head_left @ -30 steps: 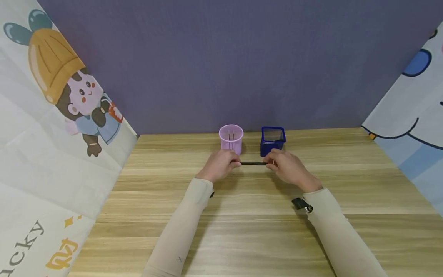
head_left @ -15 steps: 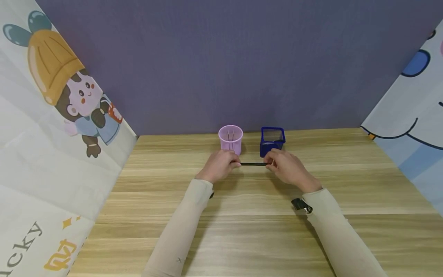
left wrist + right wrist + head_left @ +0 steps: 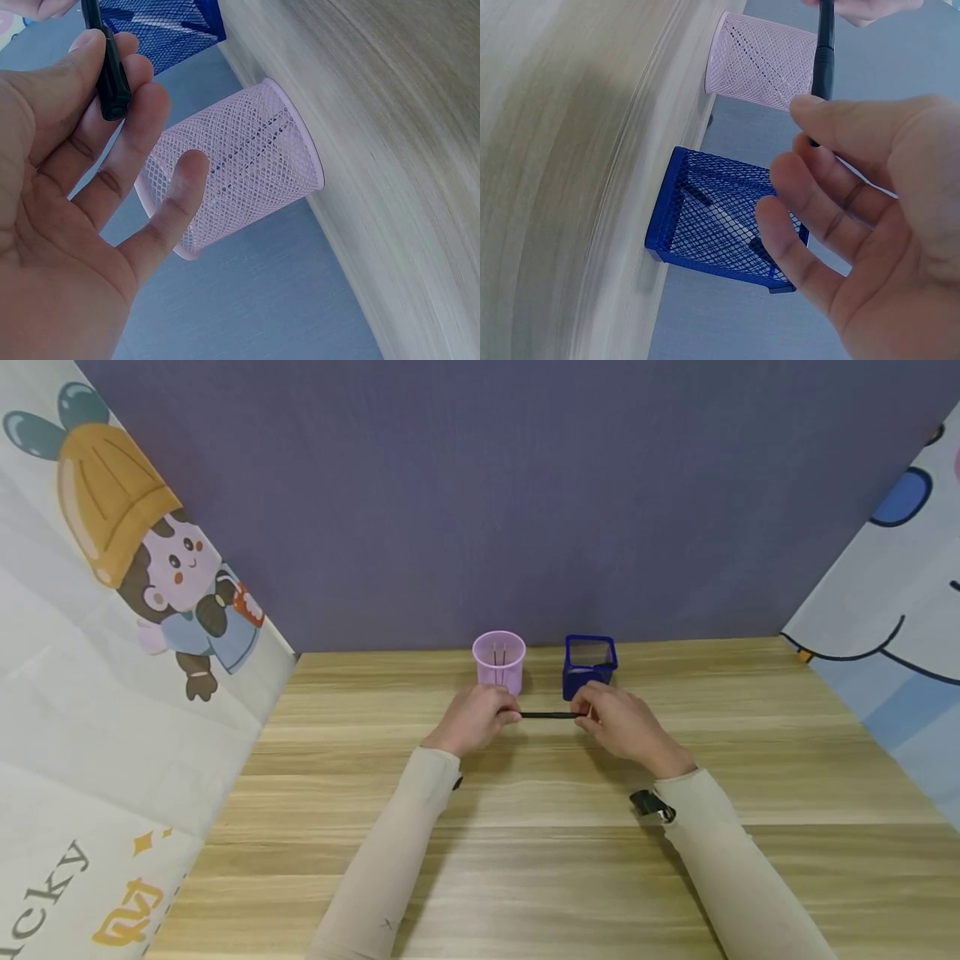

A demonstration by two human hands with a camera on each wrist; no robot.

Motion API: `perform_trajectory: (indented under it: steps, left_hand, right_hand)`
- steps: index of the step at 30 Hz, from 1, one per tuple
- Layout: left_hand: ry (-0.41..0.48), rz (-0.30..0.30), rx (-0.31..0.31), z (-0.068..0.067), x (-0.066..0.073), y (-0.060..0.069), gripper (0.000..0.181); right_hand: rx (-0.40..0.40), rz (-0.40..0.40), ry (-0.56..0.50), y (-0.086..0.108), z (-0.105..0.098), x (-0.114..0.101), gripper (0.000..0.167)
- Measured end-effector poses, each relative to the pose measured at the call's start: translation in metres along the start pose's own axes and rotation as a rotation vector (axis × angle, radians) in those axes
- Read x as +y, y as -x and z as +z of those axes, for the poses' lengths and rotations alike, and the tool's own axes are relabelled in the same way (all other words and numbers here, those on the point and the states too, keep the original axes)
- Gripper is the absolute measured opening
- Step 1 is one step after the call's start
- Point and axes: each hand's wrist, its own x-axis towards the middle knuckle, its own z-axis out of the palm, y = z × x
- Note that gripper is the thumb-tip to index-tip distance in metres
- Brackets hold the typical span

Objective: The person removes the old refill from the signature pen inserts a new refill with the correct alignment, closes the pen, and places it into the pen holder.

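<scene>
A slim black pen (image 3: 547, 715) lies crosswise between both hands in the head view, above the wooden table. My left hand (image 3: 476, 717) pinches its left end; in the left wrist view the thumb and fingers hold the thick end of the pen (image 3: 112, 82), the little finger apart. With thumb and forefinger my right hand (image 3: 626, 722) pinches the other end, and a narrow tip of the pen (image 3: 823, 67) pokes out below the thumb in the right wrist view. Just behind the hands stand a pink round mesh cup (image 3: 501, 672) and a blue square mesh holder (image 3: 588, 672).
Two thin dark sticks show inside the pink mesh cup (image 3: 240, 165). A dark and white pen-like thing lies within the blue holder (image 3: 727, 217). Beyond the wooden table (image 3: 540, 860) rises a grey-blue panel (image 3: 480, 502). Printed white sheets (image 3: 82, 710) flank both sides.
</scene>
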Motion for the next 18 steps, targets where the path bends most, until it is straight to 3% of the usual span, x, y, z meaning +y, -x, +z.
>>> perform_trajectory:
  steps: [18]
  left_hand:
    - [0.016,-0.016,0.017,-0.0009,-0.0024,0.0011,0.013]
  right_hand:
    - [0.009,-0.007,-0.015,-0.0014,0.0019,0.0016,0.022]
